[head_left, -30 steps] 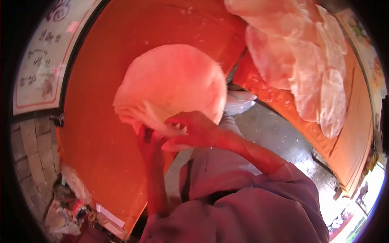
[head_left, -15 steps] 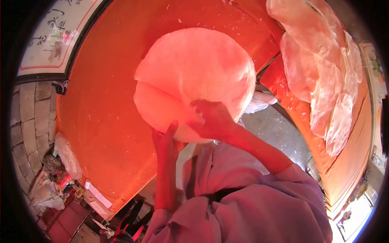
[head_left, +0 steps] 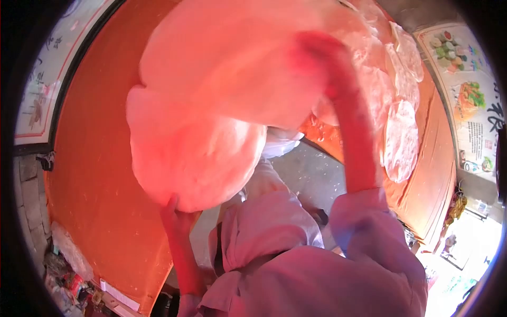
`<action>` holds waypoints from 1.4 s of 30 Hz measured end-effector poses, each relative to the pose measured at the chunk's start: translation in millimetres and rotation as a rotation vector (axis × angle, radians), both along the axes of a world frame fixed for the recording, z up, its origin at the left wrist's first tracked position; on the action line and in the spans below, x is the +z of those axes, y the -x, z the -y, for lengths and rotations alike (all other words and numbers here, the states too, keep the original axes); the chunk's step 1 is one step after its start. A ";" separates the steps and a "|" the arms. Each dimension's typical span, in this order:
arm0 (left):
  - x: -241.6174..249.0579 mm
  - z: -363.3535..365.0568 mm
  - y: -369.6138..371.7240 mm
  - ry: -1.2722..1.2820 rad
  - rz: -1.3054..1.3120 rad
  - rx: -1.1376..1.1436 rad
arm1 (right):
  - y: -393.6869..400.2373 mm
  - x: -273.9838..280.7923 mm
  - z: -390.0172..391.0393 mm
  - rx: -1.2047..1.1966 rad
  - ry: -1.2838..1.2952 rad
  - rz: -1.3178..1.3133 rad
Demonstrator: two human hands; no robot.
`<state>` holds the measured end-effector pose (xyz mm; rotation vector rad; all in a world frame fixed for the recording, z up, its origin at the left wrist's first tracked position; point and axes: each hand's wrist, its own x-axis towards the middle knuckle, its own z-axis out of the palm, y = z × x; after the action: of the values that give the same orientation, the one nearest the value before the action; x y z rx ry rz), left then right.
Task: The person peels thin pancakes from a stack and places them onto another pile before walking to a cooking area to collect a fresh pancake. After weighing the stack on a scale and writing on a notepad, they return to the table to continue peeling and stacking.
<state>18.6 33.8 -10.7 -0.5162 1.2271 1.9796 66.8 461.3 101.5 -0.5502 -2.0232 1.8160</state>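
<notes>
A thick stack of thin round flatbreads lies at the near edge of an orange-covered table. My left hand grips the stack's near edge, thumb on top and its other fingers hidden beneath. The uppermost flatbread is raised and stretched across toward the far right. At its right end is my right hand, closed on the sheet and smeared by motion; its fingertips are hard to make out.
The orange table cover spreads left of the stack. More loose flatbreads overlap on an orange surface at right. Between the two surfaces is grey floor. Bags and clutter sit at lower left; a printed board stands at right.
My right hand has moved from the stack's near edge up and right, lifting the top flatbread. The left hand stays at the stack's edge. The whole view has shifted.
</notes>
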 end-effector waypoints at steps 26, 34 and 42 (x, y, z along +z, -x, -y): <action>28.8 -37.7 18.8 -0.034 -0.376 -0.024 | 24.1 -63.3 200.2 0.520 0.076 0.276; 18.6 -18.7 16.8 0.056 -0.390 -0.024 | 18.8 -87.0 227.5 0.529 -0.014 0.186; 6.6 -5.9 14.6 0.096 -0.371 0.013 | 22.8 -96.5 220.9 0.473 0.077 0.222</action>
<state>4.0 39.7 -4.1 -0.2052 1.5517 2.0966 44.0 240.4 5.1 -0.3213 -2.3963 2.1900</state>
